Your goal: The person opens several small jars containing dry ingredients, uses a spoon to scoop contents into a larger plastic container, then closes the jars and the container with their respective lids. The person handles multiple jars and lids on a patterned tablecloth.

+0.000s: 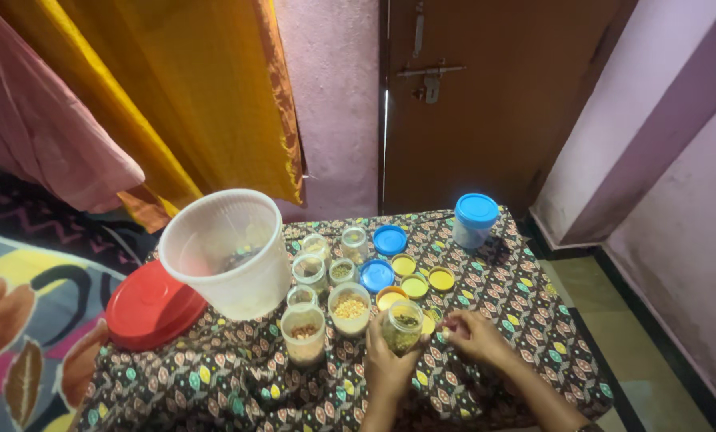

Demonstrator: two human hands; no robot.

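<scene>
My left hand (386, 362) grips a small clear jar (402, 326) of greenish spice, tilted a little, near the front of the table. My right hand (472, 336) is beside it, fingers pinched on a small yellow lid (428, 324) at the jar's right. In front of the hands stand several open clear jars with spices and grains, such as one with yellow grains (350, 306) and one with brownish bits (304, 333). Loose yellow lids (415, 286) and blue lids (376, 275) lie among them.
A large clear plastic tub (230, 252) stands at the left on the patterned tablecloth (230, 376), with its red lid (152, 306) beside it. A blue-lidded jar (476, 219) stands at the back right. A brown door, purple walls and hanging cloths lie beyond.
</scene>
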